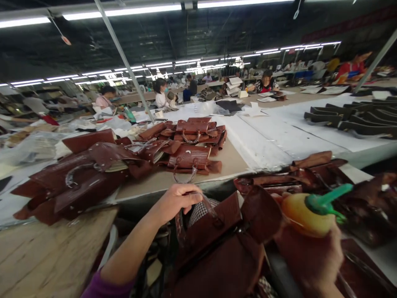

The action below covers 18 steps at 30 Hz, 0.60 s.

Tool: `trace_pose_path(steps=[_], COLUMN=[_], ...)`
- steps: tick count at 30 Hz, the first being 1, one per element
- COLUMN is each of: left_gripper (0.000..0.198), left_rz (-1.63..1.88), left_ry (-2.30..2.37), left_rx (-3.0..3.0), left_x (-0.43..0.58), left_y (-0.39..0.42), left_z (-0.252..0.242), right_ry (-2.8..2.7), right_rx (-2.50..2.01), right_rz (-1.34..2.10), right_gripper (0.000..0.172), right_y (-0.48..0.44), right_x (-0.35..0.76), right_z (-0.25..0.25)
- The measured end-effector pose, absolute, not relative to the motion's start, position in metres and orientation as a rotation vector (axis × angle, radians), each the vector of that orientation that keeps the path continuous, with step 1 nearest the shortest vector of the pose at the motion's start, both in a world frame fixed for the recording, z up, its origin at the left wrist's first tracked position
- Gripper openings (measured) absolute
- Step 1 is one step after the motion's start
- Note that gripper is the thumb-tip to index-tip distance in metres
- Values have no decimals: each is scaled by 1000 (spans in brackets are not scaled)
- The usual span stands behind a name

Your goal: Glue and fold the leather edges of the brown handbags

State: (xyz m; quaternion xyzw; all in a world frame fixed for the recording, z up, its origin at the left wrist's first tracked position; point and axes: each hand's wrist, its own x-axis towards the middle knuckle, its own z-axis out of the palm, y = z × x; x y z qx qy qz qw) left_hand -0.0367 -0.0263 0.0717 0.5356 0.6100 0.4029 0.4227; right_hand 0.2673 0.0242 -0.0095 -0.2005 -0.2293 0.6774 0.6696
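Observation:
My left hand [178,201] is closed round the handle of a dark red-brown leather handbag [217,260]. That bag hangs tilted in front of me, below the table's edge. In my right hand [313,252] is a yellow squeeze bottle [302,213] with a green cap and nozzle, its tip pointing up to the right. This hand is partly blurred, and it is just right of the bag. Checked cloth [200,212] shows behind the bag's handle.
Several brown handbags are piled on the white table, among them one with a looped handle [189,159]. More brown leather pieces [313,169] lie at the right edge. A wooden board [46,252] is at lower left. Dark curved strips [350,116] lie far right. Several people sit farther back.

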Motion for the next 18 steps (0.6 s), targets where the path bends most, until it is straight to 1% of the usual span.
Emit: trace_pose_path(steps=[1,3,4,7,9,12,14,16,18], left_gripper=[26,31,34,37,37,31,28,43,64], left_rz=[998,972,948,870,847,881,933,962,938], left_ry=[1514,1482,1469,1473,1527,1680,1796,1836,1701], left_rx=[1321,1302,1305,1366,1434,1553,1611,1783,2217], left_x=[-31,-21,-18,-14,-14,-9,2,18,36], left_y=[-26,-23,-21,-10,-4,-6,-21,-46,-75], left_z=[57,32,22,4,-1,-4,-9,-20,-39], right_ry=[-491,-478,-473,-456,-448,-436,-410,-378,-345], right_rx=[-463,-466,-465,-463,-454,-449,-462,-491,-516], right_rz=[1529,1571,1607,1761,1855,1881,1873,1872,1869], right_gripper=[31,39,40,50,54,48,47,47,50], right_y=[27,39,46,70,79,82,81,80,82], right_x=[259,243,236,223,221,222,226,230,234], right_z=[-11,-16,-19,-29,-35,-42,-46,-51,-56])
